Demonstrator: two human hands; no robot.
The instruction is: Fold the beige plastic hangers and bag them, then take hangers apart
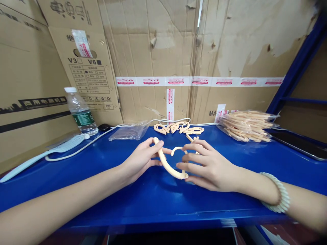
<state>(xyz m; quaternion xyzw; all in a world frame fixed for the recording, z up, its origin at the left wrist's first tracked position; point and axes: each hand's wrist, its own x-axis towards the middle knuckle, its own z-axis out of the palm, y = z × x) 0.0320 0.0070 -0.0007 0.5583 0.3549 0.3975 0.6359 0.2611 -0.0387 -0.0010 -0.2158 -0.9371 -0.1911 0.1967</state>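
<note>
A beige folding clothes hanger (167, 166) is held between my two hands above the blue tabletop. My left hand (143, 154) pinches the tip of one curved arm between thumb and fingers. Around the hanger's other side curl the fingers of my right hand (206, 165), hiding part of it. The curved hook (175, 149) shows between the hands, pointing away from me. Just beyond lie several loose beige hanger pieces (175, 127), with a few more partly hidden behind my right hand.
A stack of bagged hangers (245, 126) sits at the back right beside a dark phone (298, 144). On the left are a water bottle (83, 115), a pale blue hairbrush (58, 148) and a white cable (89, 144). A clear plastic bag (127, 132) lies near the cardboard wall (153, 54).
</note>
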